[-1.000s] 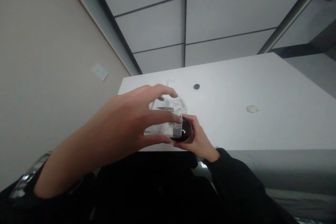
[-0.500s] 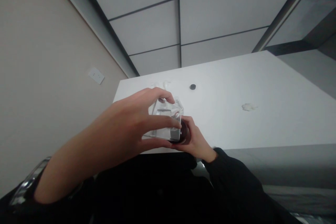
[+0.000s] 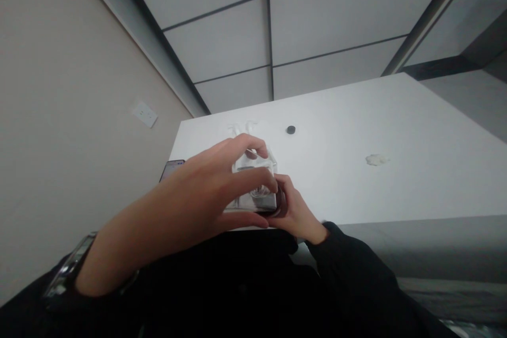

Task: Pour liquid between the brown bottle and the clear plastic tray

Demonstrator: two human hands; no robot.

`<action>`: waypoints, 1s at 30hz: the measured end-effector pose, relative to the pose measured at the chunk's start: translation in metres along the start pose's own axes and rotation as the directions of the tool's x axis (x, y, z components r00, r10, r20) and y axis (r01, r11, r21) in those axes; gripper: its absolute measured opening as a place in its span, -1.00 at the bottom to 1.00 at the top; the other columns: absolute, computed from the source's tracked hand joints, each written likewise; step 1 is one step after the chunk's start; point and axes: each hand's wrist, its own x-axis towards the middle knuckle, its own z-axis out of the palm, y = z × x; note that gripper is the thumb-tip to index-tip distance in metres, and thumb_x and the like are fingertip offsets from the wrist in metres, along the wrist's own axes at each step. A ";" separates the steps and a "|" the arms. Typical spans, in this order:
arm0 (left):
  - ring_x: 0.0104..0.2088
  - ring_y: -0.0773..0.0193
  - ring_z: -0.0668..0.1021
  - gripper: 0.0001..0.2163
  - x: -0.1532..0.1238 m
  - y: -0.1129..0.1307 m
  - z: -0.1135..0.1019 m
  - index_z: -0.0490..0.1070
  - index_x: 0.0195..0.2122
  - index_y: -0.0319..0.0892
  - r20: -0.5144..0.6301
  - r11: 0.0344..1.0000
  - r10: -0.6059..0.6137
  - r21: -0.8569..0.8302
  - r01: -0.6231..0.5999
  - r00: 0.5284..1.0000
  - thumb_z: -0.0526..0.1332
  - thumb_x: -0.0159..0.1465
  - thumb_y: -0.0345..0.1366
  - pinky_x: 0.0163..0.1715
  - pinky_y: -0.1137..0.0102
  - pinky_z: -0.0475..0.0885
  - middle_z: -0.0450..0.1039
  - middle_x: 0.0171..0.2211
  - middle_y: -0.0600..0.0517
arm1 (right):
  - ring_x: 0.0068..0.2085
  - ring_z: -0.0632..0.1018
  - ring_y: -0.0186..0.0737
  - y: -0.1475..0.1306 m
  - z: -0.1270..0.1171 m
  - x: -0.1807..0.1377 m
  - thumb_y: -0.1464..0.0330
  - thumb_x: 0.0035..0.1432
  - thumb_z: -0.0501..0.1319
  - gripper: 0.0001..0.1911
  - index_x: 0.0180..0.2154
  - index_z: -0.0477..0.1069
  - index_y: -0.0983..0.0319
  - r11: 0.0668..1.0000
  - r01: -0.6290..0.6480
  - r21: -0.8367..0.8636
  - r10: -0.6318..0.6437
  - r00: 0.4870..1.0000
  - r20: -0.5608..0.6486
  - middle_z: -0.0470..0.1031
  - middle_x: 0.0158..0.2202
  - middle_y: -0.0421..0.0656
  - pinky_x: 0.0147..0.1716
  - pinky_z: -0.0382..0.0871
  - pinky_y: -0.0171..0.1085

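Near the front edge of the white table, my left hand [image 3: 217, 185] curls its fingers round a clear, square-edged container [image 3: 255, 202]. My fingers cover much of it, and I cannot make out what is inside. My right hand [image 3: 299, 214] is wrapped round a dark reddish-brown rounded thing [image 3: 281, 202], perhaps a bottle or jar, pressed close against the container's right side. Most of that dark thing is hidden by the container and my fingers.
A small dark round cap [image 3: 291, 130] lies on the white table [image 3: 328, 179]. Farther right is a crumpled whitish scrap [image 3: 376, 160]. Small clear pieces [image 3: 249, 127] stand behind my left hand. A phone [image 3: 171, 168] shows at the left edge. A wall [image 3: 99, 132] rises at left.
My left hand has shifted slightly right over the clear container, whose tilt has changed. The phone now shows beside my left wrist. My right hand stays nearly in place.
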 end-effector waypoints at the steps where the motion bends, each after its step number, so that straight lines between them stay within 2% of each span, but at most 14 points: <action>1: 0.15 -0.01 0.55 -0.70 0.001 0.001 0.001 0.47 0.08 -0.04 0.000 1.000 -0.003 0.009 0.003 1.000 0.42 0.36 -0.21 0.15 0.12 0.53 0.40 0.25 -0.12 | 0.22 0.58 0.15 0.000 0.000 0.000 0.13 -0.07 0.62 -0.05 0.28 0.25 0.04 1.000 0.001 -0.002 -0.001 1.000 0.000 0.50 0.23 -0.01 0.24 0.45 0.18; 7: 0.11 -0.01 0.57 -0.65 0.008 0.003 0.003 0.36 0.12 -0.08 -0.013 1.000 -0.006 0.020 0.006 1.000 0.39 0.36 -0.25 0.08 0.11 0.55 0.47 0.17 -0.15 | 0.20 0.59 0.16 0.002 0.001 0.000 0.15 -0.08 0.62 -0.05 0.27 0.26 0.05 1.000 0.001 -0.022 -0.001 1.000 -0.018 0.52 0.21 -0.01 0.21 0.49 0.16; 12: 0.14 -0.02 0.57 -0.62 0.012 0.006 0.003 0.33 0.16 -0.06 -0.005 1.000 -0.005 0.003 0.005 1.000 0.36 0.37 -0.26 0.06 0.11 0.56 0.47 0.19 -0.13 | 0.16 0.61 0.16 -0.001 0.001 0.001 0.15 -0.09 0.63 -0.07 0.25 0.27 0.06 1.000 -0.011 -0.012 0.011 1.000 -0.024 0.55 0.19 0.00 0.17 0.51 0.17; 16: 0.15 0.00 0.56 -0.59 0.015 0.007 0.002 0.32 0.19 -0.06 -0.003 1.000 0.000 -0.023 0.000 1.000 0.36 0.36 -0.28 0.13 0.10 0.52 0.47 0.20 -0.12 | 0.13 0.63 0.18 -0.007 0.001 0.001 0.16 -0.08 0.62 -0.11 0.23 0.28 0.06 1.000 -0.023 -0.020 0.022 0.999 -0.030 0.56 0.16 -0.01 0.15 0.54 0.20; 23: 0.13 0.01 0.55 -0.55 0.020 0.008 0.000 0.31 0.20 -0.04 0.037 0.999 0.001 -0.038 0.001 0.999 0.35 0.32 -0.40 0.08 0.14 0.51 0.46 0.20 -0.10 | 0.14 0.62 0.19 -0.009 0.002 -0.001 0.21 -0.07 0.63 -0.10 0.22 0.27 0.07 0.999 -0.050 -0.018 0.050 0.998 -0.040 0.55 0.16 -0.02 0.17 0.54 0.27; 30: 0.08 0.04 0.55 -0.52 0.026 0.011 -0.001 0.34 0.20 -0.06 0.066 0.999 0.008 -0.038 -0.006 0.998 0.35 0.29 -0.46 0.03 0.18 0.50 0.47 0.17 -0.08 | 0.13 0.63 0.17 -0.012 0.001 0.001 0.23 -0.07 0.62 -0.13 0.21 0.26 0.09 0.998 -0.040 -0.050 0.039 0.998 -0.039 0.54 0.16 -0.02 0.15 0.57 0.20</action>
